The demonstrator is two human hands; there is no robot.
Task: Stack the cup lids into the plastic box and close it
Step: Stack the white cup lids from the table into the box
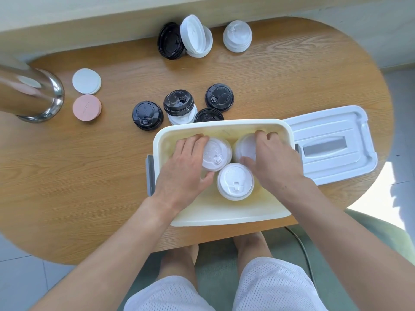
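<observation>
Wood-grain oval tabletop [94, 176] in front of you, seated, knees showing below its near edge. Cream rectangular plastic box [224, 217] sits open at the near middle; its white plastic box cover [332, 144] lies flat on the tabletop just right of it.

Inside the box: three stacks of white domed cup lids. Your left hand [186, 167] curls its fingers and thumb around the left white lid stack [216, 153]. Your right hand [274, 158] grips the right white lid stack [246, 145], fingers over its far edge, thumb on its near side. The third white lid stack [234, 181] stands untouched at the near side, between your hands.

Outside the box, beyond its far wall: four black domed cup lids [147, 115], one of them topping a white stack. Farther back, a black lid [169, 40] and white lids [196, 35] tipped on edge, and an upright white stack [237, 35].

Left side: white flat round disc [86, 81], pink flat round disc [87, 107], shiny metal cylinder [31, 95].
</observation>
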